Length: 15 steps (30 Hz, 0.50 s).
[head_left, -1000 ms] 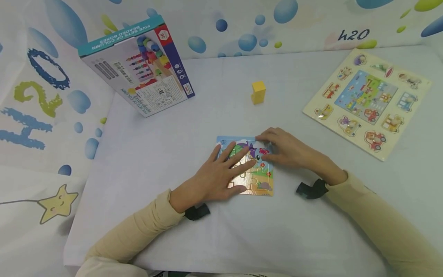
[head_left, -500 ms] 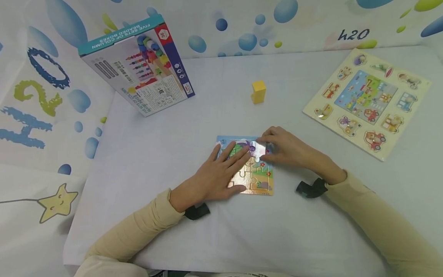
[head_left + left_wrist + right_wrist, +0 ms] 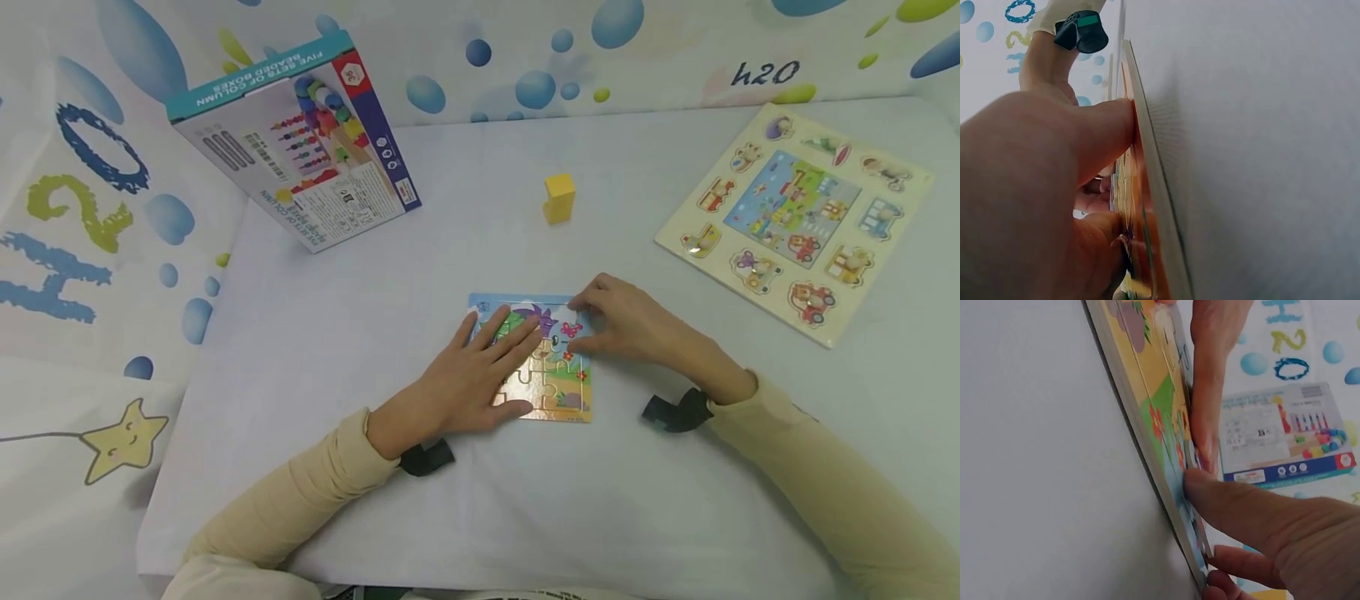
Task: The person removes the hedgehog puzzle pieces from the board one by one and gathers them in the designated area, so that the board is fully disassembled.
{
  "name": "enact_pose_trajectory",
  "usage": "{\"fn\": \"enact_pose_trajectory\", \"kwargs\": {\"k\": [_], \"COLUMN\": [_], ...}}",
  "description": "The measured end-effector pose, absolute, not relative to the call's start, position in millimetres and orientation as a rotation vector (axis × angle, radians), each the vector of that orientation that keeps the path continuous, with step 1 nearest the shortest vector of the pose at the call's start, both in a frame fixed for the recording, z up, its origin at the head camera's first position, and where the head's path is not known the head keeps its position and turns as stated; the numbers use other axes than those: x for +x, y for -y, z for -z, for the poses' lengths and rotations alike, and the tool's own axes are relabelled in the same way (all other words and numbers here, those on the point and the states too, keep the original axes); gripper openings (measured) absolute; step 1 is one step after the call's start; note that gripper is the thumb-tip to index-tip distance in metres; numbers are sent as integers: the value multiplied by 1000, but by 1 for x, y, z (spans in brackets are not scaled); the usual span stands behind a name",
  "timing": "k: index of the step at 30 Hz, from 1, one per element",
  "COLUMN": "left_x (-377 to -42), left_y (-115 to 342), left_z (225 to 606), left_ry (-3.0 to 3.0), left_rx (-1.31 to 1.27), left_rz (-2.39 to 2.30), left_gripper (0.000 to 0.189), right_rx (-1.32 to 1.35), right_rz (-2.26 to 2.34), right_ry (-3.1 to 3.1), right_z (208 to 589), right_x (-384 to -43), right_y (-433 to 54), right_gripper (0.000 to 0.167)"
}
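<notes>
A jigsaw puzzle (image 3: 573, 403) with a bright cartoon picture lies flat on the white table in the head view. My left hand (image 3: 472, 375) rests on its left part with the fingers spread and straight, covering much of the picture. At the upper right corner, my right hand (image 3: 633, 323) pinches a puzzle piece (image 3: 568, 328) between thumb and fingers. In the right wrist view the thumb (image 3: 1229, 497) presses on one side of the piece, which looks slightly raised above the board. My left thumb (image 3: 1107, 128) touches the board near its edge in the left wrist view.
A yellow block (image 3: 559, 200) stands behind the puzzle. To the right lies a wooden peg puzzle board (image 3: 720, 250) with vehicle pictures. A bead-set box (image 3: 300, 158) stands upright at the back left. A bubble-printed cloth (image 3: 660, 67) hangs behind the table.
The puzzle piece under my right hand tilted and caught the light, and now shows its picture again. My right fingertips shifted slightly right. My left index finger drew in a little.
</notes>
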<state>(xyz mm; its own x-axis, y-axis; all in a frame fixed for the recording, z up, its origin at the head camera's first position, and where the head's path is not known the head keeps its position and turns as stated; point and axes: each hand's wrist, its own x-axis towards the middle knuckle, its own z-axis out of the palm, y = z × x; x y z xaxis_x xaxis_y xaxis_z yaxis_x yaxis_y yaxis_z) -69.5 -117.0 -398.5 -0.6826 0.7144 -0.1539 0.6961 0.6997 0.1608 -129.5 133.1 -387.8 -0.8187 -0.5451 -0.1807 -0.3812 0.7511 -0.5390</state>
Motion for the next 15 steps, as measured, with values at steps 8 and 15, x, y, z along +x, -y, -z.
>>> {"fn": "enact_pose_trajectory", "kwargs": {"k": [8,15], "left_x": [-70,-69], "left_y": [117,119], "left_z": [399,399], "left_ry": [-2706,-2693], "left_rx": [1153,1232], "left_rz": [-132,-138], "left_gripper": [80,66], "right_rx": [-787,-979], "right_rz": [725,739], "right_ry": [-2659,-2700], "right_z": [390,395], "right_x": [-131,-136], "right_y": [-135,-145], "right_gripper": [48,46]}}
